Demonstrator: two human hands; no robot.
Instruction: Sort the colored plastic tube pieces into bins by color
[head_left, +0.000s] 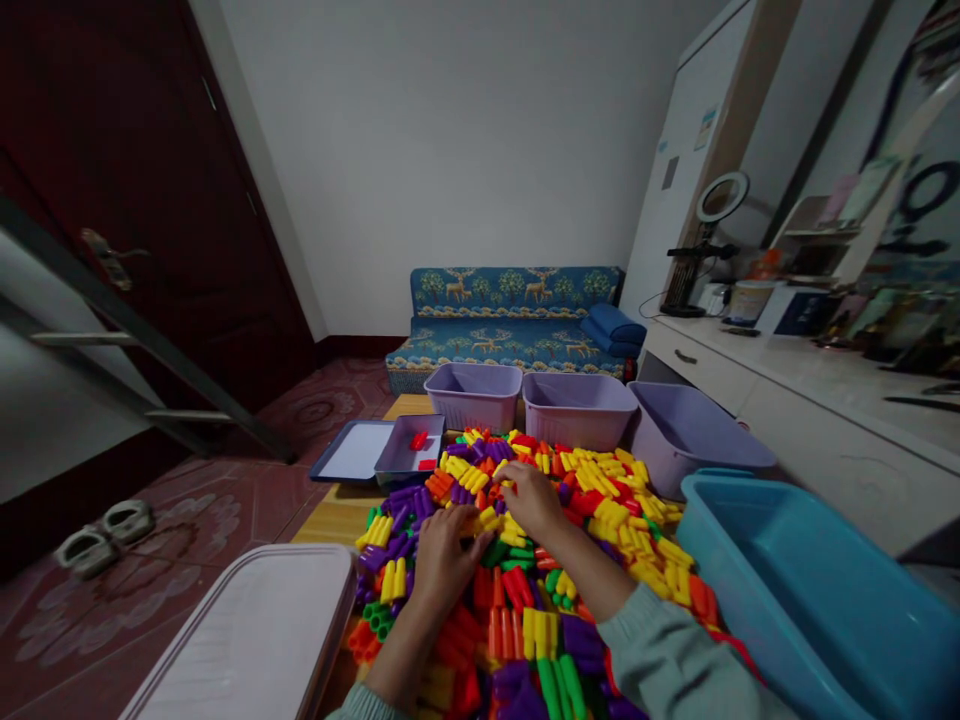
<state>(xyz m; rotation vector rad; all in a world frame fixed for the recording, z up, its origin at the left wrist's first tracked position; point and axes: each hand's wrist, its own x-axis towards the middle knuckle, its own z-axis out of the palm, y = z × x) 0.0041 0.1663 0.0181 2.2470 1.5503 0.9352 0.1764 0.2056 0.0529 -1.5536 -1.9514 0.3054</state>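
Note:
A wide heap of plastic building pieces (506,615) in yellow, red, orange, purple and green covers the table; many look like joined tubes. My left hand (444,555) is over the middle of the heap, its fingers curled round a yellow building piece (472,523). Just beyond it to the right, my right hand (531,500) reaches in with bent fingers. Its fingertips close on a small yellow building piece (501,468), partly hidden by the fingers. The two hands are apart.
Three lilac bins (474,405) line the table's far side. A blue bin (817,590) stands at right, a pale lid (247,635) at front left. A small purple-grey box (409,445) with red pieces sits beside a flat lid (352,450). A sofa (517,320) stands behind.

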